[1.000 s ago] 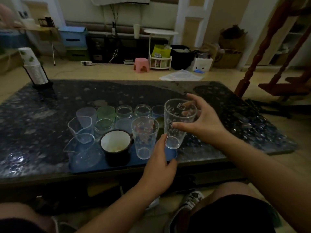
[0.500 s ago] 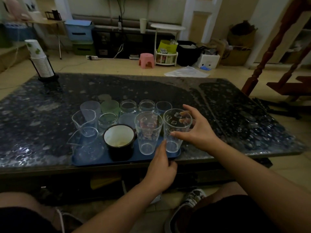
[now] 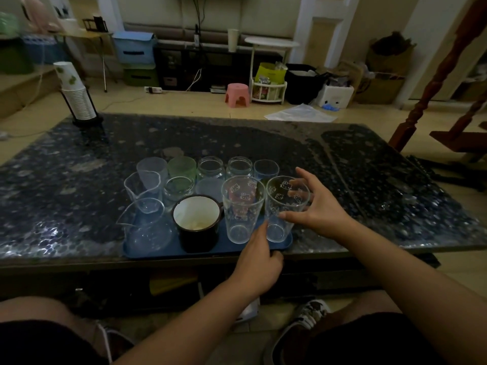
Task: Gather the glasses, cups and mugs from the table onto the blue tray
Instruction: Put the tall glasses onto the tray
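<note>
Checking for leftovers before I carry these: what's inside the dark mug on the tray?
The dark mug shows a white inner wall and a pale yellowish patch at the bottom; whether residue or reflection is unclear. The near inner wall is hidden by its rim.

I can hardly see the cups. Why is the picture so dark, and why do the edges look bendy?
Head view: the room light is dim, so the clear glasses fade into the blue tray; the table shows shiny glare spots; the wide-angle lens curves the edges; the far left corner looks blurred.
</note>
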